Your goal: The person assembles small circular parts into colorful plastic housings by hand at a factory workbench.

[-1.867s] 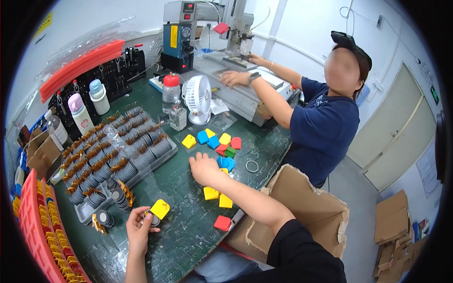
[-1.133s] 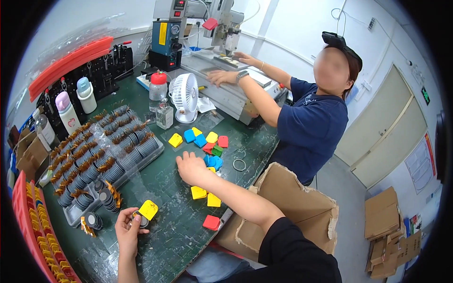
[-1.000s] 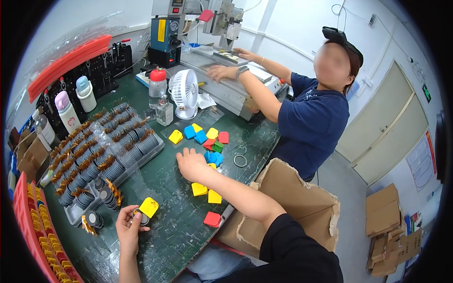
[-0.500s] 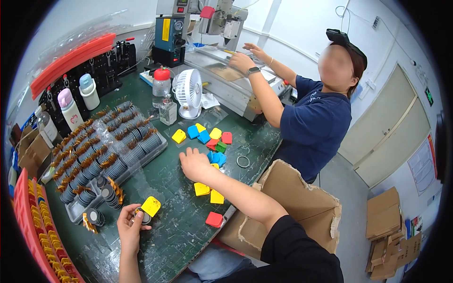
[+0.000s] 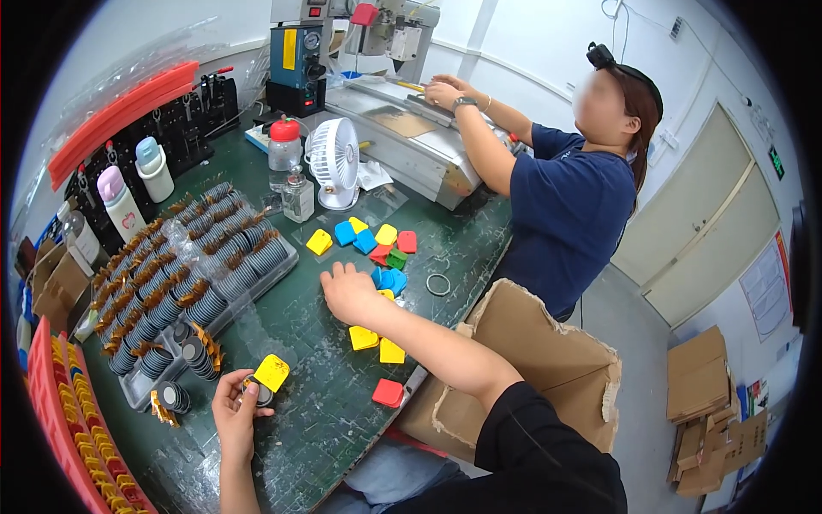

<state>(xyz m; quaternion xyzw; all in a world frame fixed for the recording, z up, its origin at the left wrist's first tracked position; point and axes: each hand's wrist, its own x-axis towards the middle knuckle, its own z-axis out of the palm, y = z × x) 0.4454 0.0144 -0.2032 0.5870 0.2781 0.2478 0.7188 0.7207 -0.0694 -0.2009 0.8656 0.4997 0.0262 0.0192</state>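
my left hand point(image 5: 234, 413): pinching grey disc point(image 5: 263, 397), yellow tag point(image 5: 272, 373) at its far edge | my right hand point(image 5: 349, 295): palm down, can't tell if gripping | nearer to blue tags point(image 5: 395, 281), just right on desk point(image 5: 291, 454)

Nothing I can actually read tbh, the print's all too small or blurry. There's a green sign point(image 5: 776, 161) beside the door point(image 5: 702, 224), a red-edged poster point(image 5: 767, 287) below it, a yellow label point(image 5: 289, 50) on the blue box point(image 5: 304, 70), a pale label point(image 5: 87, 257) on the far-left clear bottle point(image 5: 79, 228). Oh, and a red heart point(image 5: 128, 221) on the white bottle point(image 5: 122, 206).
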